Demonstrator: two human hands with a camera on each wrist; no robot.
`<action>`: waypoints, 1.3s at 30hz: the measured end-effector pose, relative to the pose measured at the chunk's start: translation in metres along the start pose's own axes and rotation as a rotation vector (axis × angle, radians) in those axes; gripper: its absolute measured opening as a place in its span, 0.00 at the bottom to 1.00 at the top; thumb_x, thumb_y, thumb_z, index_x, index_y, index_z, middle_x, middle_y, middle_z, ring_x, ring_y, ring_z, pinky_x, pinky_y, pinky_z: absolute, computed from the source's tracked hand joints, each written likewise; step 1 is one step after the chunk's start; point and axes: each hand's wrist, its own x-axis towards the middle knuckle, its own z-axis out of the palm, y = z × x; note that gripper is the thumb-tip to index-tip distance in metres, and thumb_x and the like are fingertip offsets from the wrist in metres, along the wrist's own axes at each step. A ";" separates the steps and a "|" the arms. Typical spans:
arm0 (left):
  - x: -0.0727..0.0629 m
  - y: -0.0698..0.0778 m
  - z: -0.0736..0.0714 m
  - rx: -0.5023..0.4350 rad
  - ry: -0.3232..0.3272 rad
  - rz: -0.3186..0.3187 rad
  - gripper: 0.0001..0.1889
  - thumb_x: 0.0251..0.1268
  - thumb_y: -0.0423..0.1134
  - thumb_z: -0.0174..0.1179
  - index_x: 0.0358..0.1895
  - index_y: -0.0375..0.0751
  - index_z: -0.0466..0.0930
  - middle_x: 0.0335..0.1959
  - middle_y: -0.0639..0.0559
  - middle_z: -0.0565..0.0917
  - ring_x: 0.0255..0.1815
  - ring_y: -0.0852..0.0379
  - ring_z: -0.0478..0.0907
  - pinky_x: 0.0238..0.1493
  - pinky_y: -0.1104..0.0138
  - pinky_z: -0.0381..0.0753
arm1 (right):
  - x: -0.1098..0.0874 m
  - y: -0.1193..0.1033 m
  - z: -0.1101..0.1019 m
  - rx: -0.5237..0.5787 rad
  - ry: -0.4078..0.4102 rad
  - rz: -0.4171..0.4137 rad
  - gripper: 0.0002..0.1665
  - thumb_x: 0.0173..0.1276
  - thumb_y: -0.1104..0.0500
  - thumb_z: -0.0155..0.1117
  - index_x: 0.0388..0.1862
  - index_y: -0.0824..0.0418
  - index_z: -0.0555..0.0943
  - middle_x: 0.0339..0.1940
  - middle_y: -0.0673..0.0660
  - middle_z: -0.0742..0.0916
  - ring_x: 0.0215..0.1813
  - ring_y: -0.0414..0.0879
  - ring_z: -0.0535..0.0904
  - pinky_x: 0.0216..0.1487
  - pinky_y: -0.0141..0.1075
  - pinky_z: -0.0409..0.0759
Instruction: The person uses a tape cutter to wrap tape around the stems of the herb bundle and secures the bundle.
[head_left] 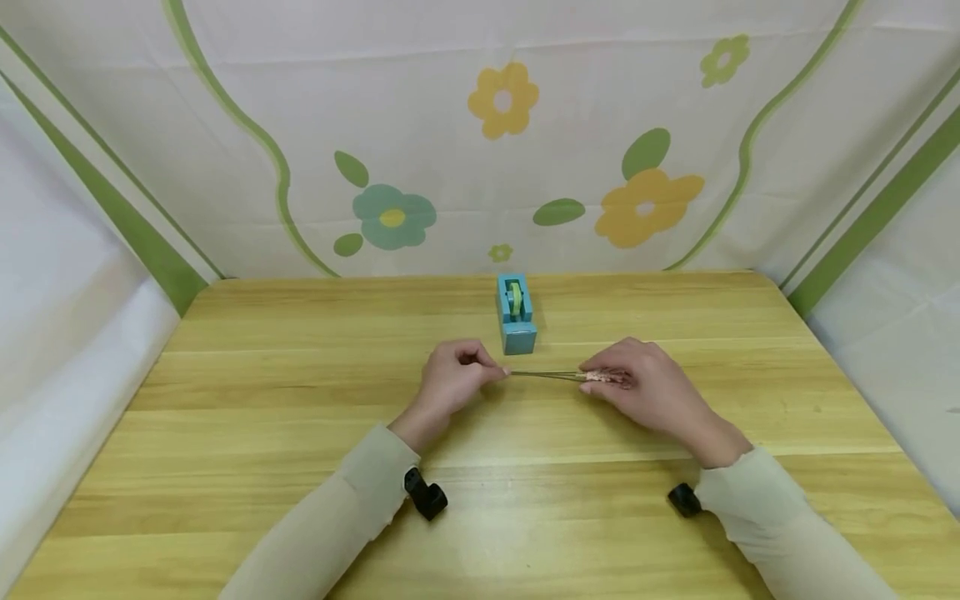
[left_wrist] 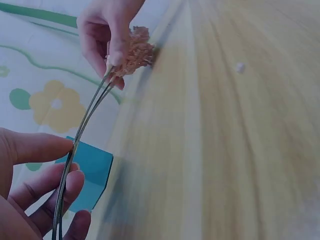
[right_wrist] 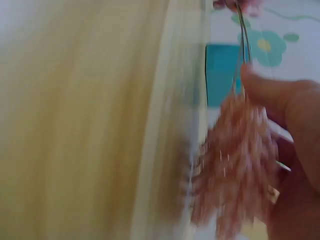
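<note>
A dried flower sprig [right_wrist: 232, 160] with a fluffy pinkish head and several thin greenish stems [head_left: 546, 375] is stretched sideways between the two hands. My left hand [head_left: 453, 379] pinches the stems at their left end between thumb and fingers. At the other end, my right hand [head_left: 656, 387] pinches the sprig just where the stems meet the flower head. Its palm and fingers partly cover the head in the head view. Just beyond the stems stands a blue tape dispenser [head_left: 519, 340] with a roll of greenish tape in it.
Both hands work over a wooden table [head_left: 502, 533]. A small white bit [left_wrist: 240, 67] lies on its surface in the left wrist view. Behind the table's far edge hangs a flower-patterned white cloth [head_left: 450, 150], with more cloth at both sides.
</note>
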 end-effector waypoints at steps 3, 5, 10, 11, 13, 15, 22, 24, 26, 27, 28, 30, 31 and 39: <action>-0.001 -0.003 -0.001 0.038 -0.001 0.037 0.05 0.62 0.37 0.75 0.29 0.46 0.91 0.34 0.54 0.90 0.38 0.54 0.80 0.43 0.64 0.76 | -0.011 0.013 -0.006 0.028 -0.043 0.005 0.18 0.74 0.53 0.76 0.61 0.50 0.90 0.58 0.51 0.91 0.58 0.50 0.84 0.51 0.47 0.86; -0.002 -0.006 -0.004 0.081 -0.015 0.068 0.04 0.66 0.38 0.74 0.32 0.46 0.93 0.35 0.53 0.91 0.39 0.55 0.81 0.44 0.65 0.77 | -0.018 0.020 -0.011 0.051 -0.068 0.019 0.22 0.76 0.53 0.73 0.67 0.49 0.87 0.65 0.54 0.89 0.64 0.54 0.82 0.55 0.49 0.85; -0.006 -0.018 -0.020 0.215 -0.075 0.150 0.03 0.69 0.40 0.75 0.37 0.47 0.94 0.39 0.54 0.91 0.43 0.55 0.83 0.49 0.61 0.81 | -0.031 0.036 -0.019 0.158 -0.094 0.101 0.27 0.78 0.55 0.72 0.74 0.47 0.82 0.71 0.55 0.85 0.69 0.54 0.80 0.61 0.35 0.81; -0.007 -0.021 -0.025 0.242 -0.090 0.168 0.03 0.69 0.40 0.75 0.37 0.47 0.94 0.40 0.55 0.91 0.44 0.55 0.82 0.51 0.60 0.82 | -0.033 0.038 -0.019 0.179 -0.098 0.132 0.28 0.78 0.54 0.72 0.75 0.45 0.81 0.72 0.54 0.85 0.70 0.52 0.79 0.62 0.30 0.79; -0.009 -0.027 -0.034 0.280 -0.127 0.209 0.01 0.68 0.40 0.76 0.38 0.48 0.95 0.40 0.56 0.91 0.45 0.56 0.82 0.54 0.59 0.82 | -0.036 0.042 -0.022 0.222 -0.101 0.200 0.31 0.76 0.51 0.73 0.76 0.45 0.80 0.73 0.52 0.84 0.71 0.45 0.78 0.61 0.22 0.74; -0.012 -0.031 -0.043 0.306 -0.169 0.252 0.02 0.67 0.39 0.77 0.39 0.49 0.95 0.41 0.57 0.91 0.46 0.57 0.83 0.55 0.59 0.82 | -0.038 0.046 -0.024 0.265 -0.105 0.275 0.33 0.75 0.48 0.75 0.77 0.45 0.78 0.74 0.52 0.84 0.69 0.38 0.77 0.60 0.20 0.73; -0.016 -0.038 -0.058 0.325 -0.218 0.313 0.06 0.66 0.30 0.75 0.41 0.46 0.94 0.40 0.54 0.91 0.38 0.59 0.81 0.42 0.68 0.82 | -0.038 0.049 -0.028 0.338 -0.135 0.390 0.34 0.75 0.44 0.74 0.77 0.47 0.78 0.75 0.53 0.83 0.61 0.26 0.75 0.54 0.26 0.78; -0.017 -0.038 -0.059 0.338 -0.208 0.320 0.06 0.67 0.28 0.74 0.39 0.44 0.94 0.38 0.53 0.90 0.37 0.60 0.81 0.40 0.69 0.82 | -0.039 0.049 -0.028 0.359 -0.137 0.385 0.35 0.75 0.45 0.74 0.77 0.49 0.77 0.75 0.54 0.82 0.61 0.25 0.76 0.54 0.26 0.78; -0.016 -0.038 -0.059 0.348 -0.205 0.323 0.06 0.67 0.27 0.73 0.38 0.43 0.94 0.37 0.53 0.90 0.36 0.60 0.81 0.39 0.69 0.81 | -0.040 0.048 -0.029 0.387 -0.130 0.376 0.35 0.76 0.47 0.74 0.78 0.51 0.76 0.76 0.55 0.82 0.62 0.25 0.76 0.55 0.24 0.79; -0.017 -0.037 -0.060 0.350 -0.203 0.320 0.06 0.67 0.27 0.73 0.37 0.43 0.94 0.37 0.53 0.90 0.36 0.59 0.81 0.39 0.70 0.81 | -0.041 0.048 -0.030 0.394 -0.124 0.372 0.35 0.76 0.48 0.74 0.79 0.51 0.76 0.76 0.56 0.82 0.62 0.24 0.76 0.57 0.22 0.78; -0.017 -0.038 -0.060 0.352 -0.201 0.319 0.06 0.66 0.27 0.73 0.37 0.44 0.94 0.36 0.53 0.89 0.36 0.59 0.81 0.39 0.69 0.81 | -0.043 0.048 -0.031 0.402 -0.117 0.365 0.35 0.76 0.49 0.74 0.79 0.52 0.76 0.76 0.56 0.81 0.63 0.24 0.76 0.58 0.21 0.78; -0.017 -0.038 -0.061 0.354 -0.198 0.320 0.06 0.66 0.27 0.74 0.36 0.43 0.94 0.36 0.53 0.89 0.37 0.59 0.81 0.40 0.69 0.81 | -0.045 0.048 -0.033 0.399 -0.104 0.351 0.35 0.76 0.50 0.74 0.78 0.52 0.76 0.76 0.56 0.81 0.64 0.24 0.75 0.60 0.19 0.77; -0.017 -0.039 -0.062 0.351 -0.196 0.317 0.06 0.66 0.27 0.74 0.36 0.43 0.93 0.36 0.54 0.89 0.37 0.59 0.81 0.40 0.69 0.81 | -0.047 0.048 -0.033 0.397 -0.099 0.347 0.34 0.76 0.50 0.74 0.78 0.52 0.76 0.76 0.56 0.82 0.65 0.25 0.75 0.60 0.18 0.76; -0.017 -0.041 -0.066 0.338 -0.222 0.292 0.04 0.65 0.30 0.75 0.36 0.44 0.93 0.36 0.55 0.90 0.36 0.59 0.82 0.41 0.68 0.82 | -0.056 0.054 -0.037 0.417 -0.115 0.361 0.33 0.72 0.51 0.78 0.74 0.51 0.81 0.73 0.56 0.83 0.64 0.25 0.77 0.61 0.18 0.75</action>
